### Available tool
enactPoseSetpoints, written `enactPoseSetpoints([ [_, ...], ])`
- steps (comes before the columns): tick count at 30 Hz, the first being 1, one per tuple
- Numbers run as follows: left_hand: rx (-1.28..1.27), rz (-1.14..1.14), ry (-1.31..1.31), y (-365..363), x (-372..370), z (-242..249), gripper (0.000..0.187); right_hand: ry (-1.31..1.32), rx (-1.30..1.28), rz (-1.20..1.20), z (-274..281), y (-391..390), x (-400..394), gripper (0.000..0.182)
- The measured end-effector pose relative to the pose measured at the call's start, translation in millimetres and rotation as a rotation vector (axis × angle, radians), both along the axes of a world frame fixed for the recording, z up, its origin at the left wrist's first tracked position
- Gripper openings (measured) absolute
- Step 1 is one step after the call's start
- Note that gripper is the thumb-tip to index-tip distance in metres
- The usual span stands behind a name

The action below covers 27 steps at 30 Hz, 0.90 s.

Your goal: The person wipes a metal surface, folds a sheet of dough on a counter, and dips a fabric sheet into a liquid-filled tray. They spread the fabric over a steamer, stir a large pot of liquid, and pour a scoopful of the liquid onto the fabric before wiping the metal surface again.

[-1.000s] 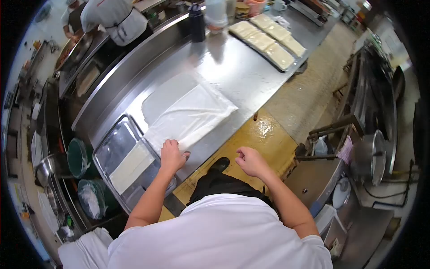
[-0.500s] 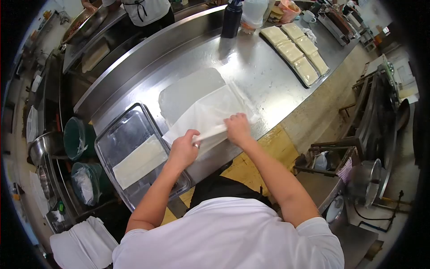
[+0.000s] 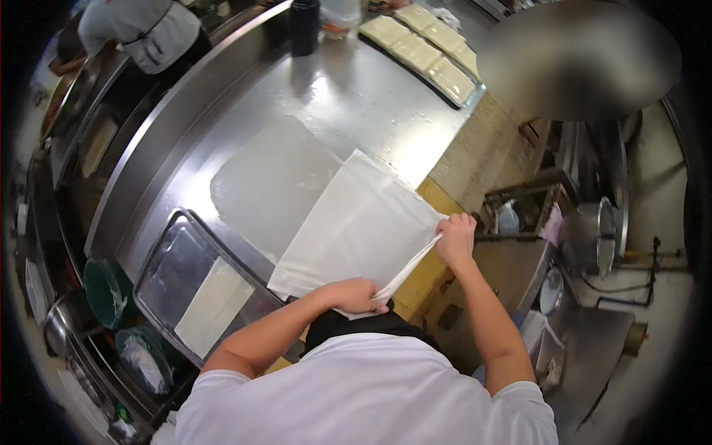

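A thin white sheet [image 3: 356, 222] stretches between both hands, its far part over the steel table [image 3: 245, 96] and its near edge gathered. My left hand [image 3: 357, 295] grips the near edge close to my body. At the sheet's right corner, beyond the table's edge, my right hand [image 3: 456, 233] is closed on it. A pale, dull patch [image 3: 274, 178] lies on the table beyond the sheet. To the left, a dark tray [image 3: 167, 285] holds a flat white strip [image 3: 215, 308].
Another tray [image 3: 426, 74] with several pale folded squares lies at the far right. A dark bottle [image 3: 305, 30] stands at the back. Green buckets [image 3: 104, 289] are left of the table. A person [image 3: 144, 30] bends at the upper left; a blurred oval covers the upper right.
Both hands have drawn the sheet toward my body and to the right, and it is now spread wider. The hands are further apart. The view has shifted, and the other person is bent over.
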State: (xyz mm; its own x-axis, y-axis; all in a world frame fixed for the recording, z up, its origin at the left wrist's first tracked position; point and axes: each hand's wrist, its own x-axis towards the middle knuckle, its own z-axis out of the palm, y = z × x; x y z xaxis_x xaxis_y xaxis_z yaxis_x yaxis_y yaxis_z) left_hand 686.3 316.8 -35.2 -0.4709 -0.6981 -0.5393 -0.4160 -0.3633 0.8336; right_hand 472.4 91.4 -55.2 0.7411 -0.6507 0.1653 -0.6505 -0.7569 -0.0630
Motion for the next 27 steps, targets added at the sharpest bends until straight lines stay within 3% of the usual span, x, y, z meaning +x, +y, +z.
enactPoseSetpoints([
  [2,0.091,-0.037,0.135,-17,-16,0,0.045,0.068,0.012,-0.113,3,1,-35,0.007],
  [9,0.262,-0.062,0.425,-27,-117,-10,0.041,0.122,-0.016,-0.407,12,26,-142,0.009],
  [16,0.395,-0.146,0.434,13,-185,3,0.04,-0.048,-0.053,-0.666,21,111,-248,0.008],
  [19,0.132,-0.378,0.122,23,-194,12,0.033,-0.181,-0.034,-0.829,33,172,-292,0.006],
  [21,-0.424,-0.633,-0.257,23,-192,-14,0.028,-0.338,0.042,-0.938,46,223,-320,0.006],
  [23,-0.488,-0.604,-0.594,12,-201,24,0.029,-0.569,0.161,-1.04,57,282,-341,0.007],
  [25,-0.25,-0.529,-0.649,2,-235,93,0.033,-0.68,0.057,-1.017,59,340,-356,0.01],
  [27,-0.131,-0.21,-0.381,2,-272,107,0.035,-0.799,0.05,-1.113,69,394,-362,0.008],
])
